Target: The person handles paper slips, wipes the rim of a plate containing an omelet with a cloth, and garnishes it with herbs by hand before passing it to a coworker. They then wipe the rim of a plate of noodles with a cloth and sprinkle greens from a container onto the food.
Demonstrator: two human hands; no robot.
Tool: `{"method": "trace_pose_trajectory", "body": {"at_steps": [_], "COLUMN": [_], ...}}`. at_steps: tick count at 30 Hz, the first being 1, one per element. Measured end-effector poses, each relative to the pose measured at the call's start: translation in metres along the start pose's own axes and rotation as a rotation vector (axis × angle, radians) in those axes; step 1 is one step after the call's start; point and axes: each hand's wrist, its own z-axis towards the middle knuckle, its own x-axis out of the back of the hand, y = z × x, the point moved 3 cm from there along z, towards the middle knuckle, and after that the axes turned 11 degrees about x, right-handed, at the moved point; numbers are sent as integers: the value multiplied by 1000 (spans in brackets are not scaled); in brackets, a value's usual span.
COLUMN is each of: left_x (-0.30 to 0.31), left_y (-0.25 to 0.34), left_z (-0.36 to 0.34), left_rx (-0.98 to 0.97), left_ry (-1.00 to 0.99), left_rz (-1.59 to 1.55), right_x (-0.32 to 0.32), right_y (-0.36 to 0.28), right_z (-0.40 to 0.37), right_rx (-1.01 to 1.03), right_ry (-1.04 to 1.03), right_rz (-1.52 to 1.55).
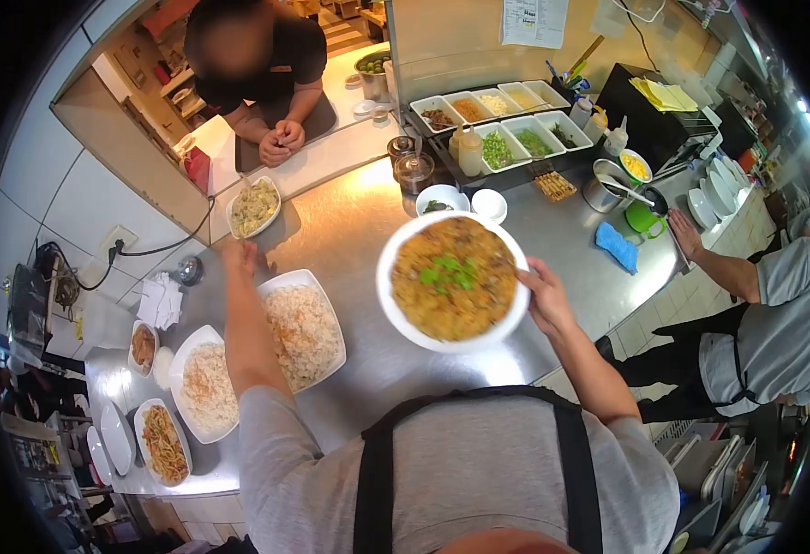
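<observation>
My right hand [545,294] grips the right rim of a large white bowl [388,300] above the steel counter. Yellow-brown food [456,300] fills this bowl, with green leaves [448,272] on top. My left hand [240,257] is stretched far forward, just short of a white oval dish [255,208] of pale food at the serving window. Its fingers look apart and slightly blurred, with nothing seen in them. Under and beside my left forearm stand a square white dish of rice [303,328] and another rice dish [209,388].
A person [285,92] leans at the window with clasped hands. Topping trays [497,120] line the back of the steel counter [368,258]. A blue cloth [617,247] lies to the right, near a co-worker's hand [684,233]. A noodle dish [165,443] stands at left.
</observation>
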Motion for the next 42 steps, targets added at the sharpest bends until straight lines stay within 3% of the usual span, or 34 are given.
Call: {"method": "trace_pose_trajectory", "body": {"at_steps": [1, 3, 5, 8, 10, 13, 15, 17, 23, 28, 30, 31, 32, 34, 36, 38, 40, 42], "left_x": [4, 9, 8, 20, 40, 78, 102, 114, 159, 146, 134, 127, 119, 101, 85, 71, 56, 39], "left_y": [1, 7, 1, -20, -41, -76, -108, -132, -198, -197, -196, -200, -203, -211, -223, -233, -244, -249], "left_z": [-6, -39, -111, -228, -283, -340, -370, -401, -412, -420, -422, -420, -419, -418, -417, -418, -419, -423], "left_rx": [-1, -308, -465, -517, -568, -613, -563, -447, -247, -262, -265, -256, -247, -267, -283, -451, -547, -646], "left_ry": [0, -215, -186, -121, -122, -148, -96, -14, -37, 5, 20, -4, -29, -9, 8, 142, 214, 290], "left_rz": [2, 256, 149, 197, 268, 422, 403, 317, 232, 229, 225, 226, 227, 247, 262, 479, 566, 652], "right_x": [-22, -65, -106, -161, -177, -199, -207, -209, -224, -235, -246, -256, -255, -253, -247, -249, -242, -224], "right_y": [2, 14, 34, 60, 103, 126, 154, 177, 206, 217, 218, 201, 189, 172, 141, 107, 5, -52], "right_z": [11, 34, 60, 89, 127, 154, 178, 197, 215, 232, 240, 234, 232, 228, 224, 231, 217, 260], "right_rx": [-46, -83, -66, -81, 54, 51, 155, 129, 87, 61, 5, 132, 128, -217, -316, -60, 412, 960], "right_ry": [-36, -66, -71, -31, -53, -16, 69, 59, 140, 275, 158, 49, 44, -106, -211, -613, -839, -731], "right_rz": [-14, 1, 41, 185, 108, -40, -138, -146, -109, -53, 92, 312, 312, -134, -154, -196, -442, -899]}}
